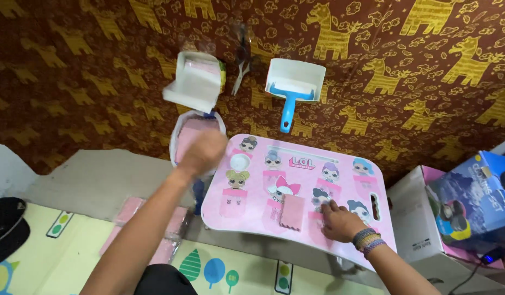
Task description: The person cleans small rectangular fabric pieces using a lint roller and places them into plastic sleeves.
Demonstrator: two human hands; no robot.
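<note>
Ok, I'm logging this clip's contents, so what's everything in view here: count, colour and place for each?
Lap table: one, pink with cartoon dolls, centre.
Small serrated-edge pink piece: one, lying on the lap table.
Dustpan: one, white with blue handle, on the patterned cloth beyond the table.
Open white box: one, pink contents, upper left.
Plastic bag of pink stuff: one, under the left hand.
Pink wrapped packs: a few, on the floor left of the table.
Blue box: one, far right, on a white carton.
Black cap: one, left edge.
Left hand: blurred, over the plastic bag.
Right hand: beaded wristbands, flat on the lap table.
</note>
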